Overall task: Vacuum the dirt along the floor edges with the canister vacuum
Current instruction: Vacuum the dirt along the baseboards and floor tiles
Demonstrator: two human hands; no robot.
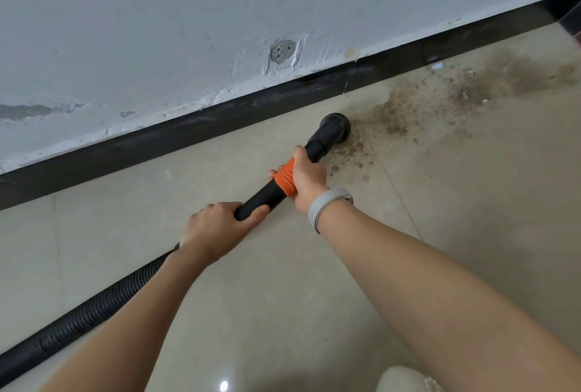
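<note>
No legible text, label, brand, number or sign appears in the head view. The orange collar (285, 180) on the vacuum wand shows only moulded ridges, without lettering. The grey wristband (327, 204) carries no readable marking. The wall (188, 30) bears only plaster patches.

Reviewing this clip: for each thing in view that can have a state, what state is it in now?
Round black vacuum nozzle: on the floor at the dirt's edge.
Black wand with orange collar: gripped by both hands.
Left hand: grips the wand's rear.
Right hand: grips the collar.
Black ribbed hose: trails along the floor.
Brown dirt patch: not yet vacuumed.
</note>
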